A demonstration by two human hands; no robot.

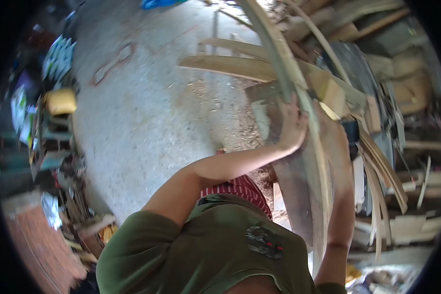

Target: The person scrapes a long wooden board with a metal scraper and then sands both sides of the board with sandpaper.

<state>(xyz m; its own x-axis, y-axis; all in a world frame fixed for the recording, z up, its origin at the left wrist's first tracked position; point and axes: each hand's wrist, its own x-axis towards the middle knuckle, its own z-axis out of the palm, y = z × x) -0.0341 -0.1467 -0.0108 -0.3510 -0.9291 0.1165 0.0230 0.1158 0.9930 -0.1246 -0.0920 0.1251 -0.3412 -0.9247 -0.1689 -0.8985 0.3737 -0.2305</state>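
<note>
A long, narrow wooden plank (pixel 299 88) runs from the top of the view down past my right side, over a flat grey-brown work surface (pixel 296 196). My left hand (pixel 294 126) lies against the plank's left side, with its fingers stretched out along the wood. On the other side of the plank is my right hand (pixel 335 142), close to its edge. Motion blurs this hand, so its fingers cannot be made out. A small black block-like part (pixel 350 131) sits just beyond it.
Loose boards (pixel 225 66) jut out left of the plank. Thin wood strips (pixel 384 171) and stacked timber crowd the right. Shavings (pixel 247 130) litter the concrete floor (pixel 147 108) beside the work surface. A yellow container (pixel 61 101) and piled clutter stand along the left.
</note>
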